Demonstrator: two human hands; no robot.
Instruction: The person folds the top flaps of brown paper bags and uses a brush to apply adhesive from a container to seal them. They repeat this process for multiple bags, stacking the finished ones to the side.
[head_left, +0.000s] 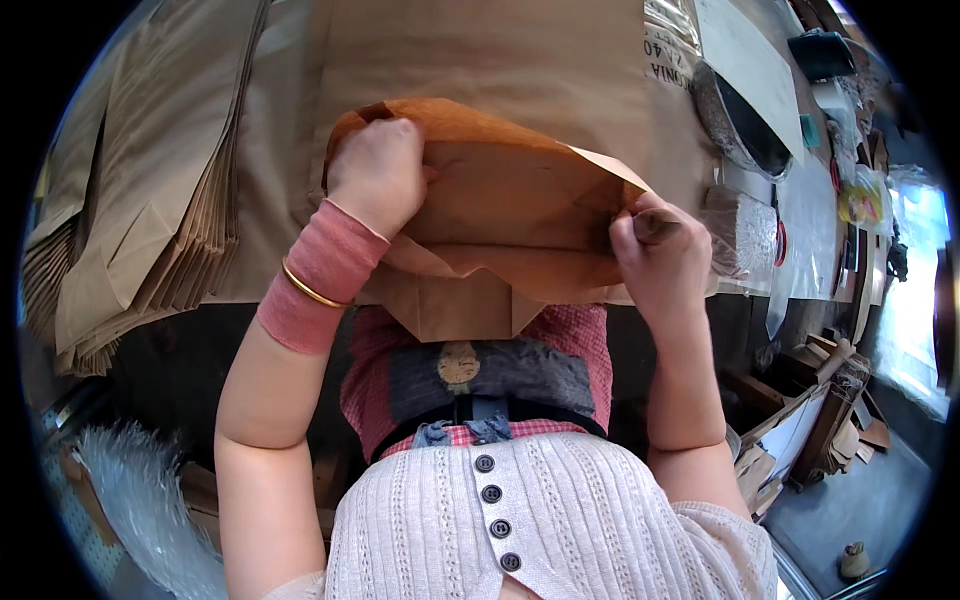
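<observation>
A brown paper bag (510,195) lies in front of me on the table, its wide mouth spread apart so that the darker inside shows. At the bag's left corner, my left hand (383,168) is closed, with the fingers curled in at the opening. My right hand (662,245) pinches the right corner of the mouth between thumb and fingers. Toward my body, a folded flap of the bag hangs over the table's near edge. Large sheets of brown paper (480,60) lie flat beneath and beyond the bag.
Stacks of folded brown paper bags (165,170) overhang the table's left side. On the right are a dark oval container (745,120), a clear plastic-wrapped bundle (742,228) and a white sheet (745,60). Crumpled clear plastic (150,510) sits low at left; wooden pieces (825,400) stand low at right.
</observation>
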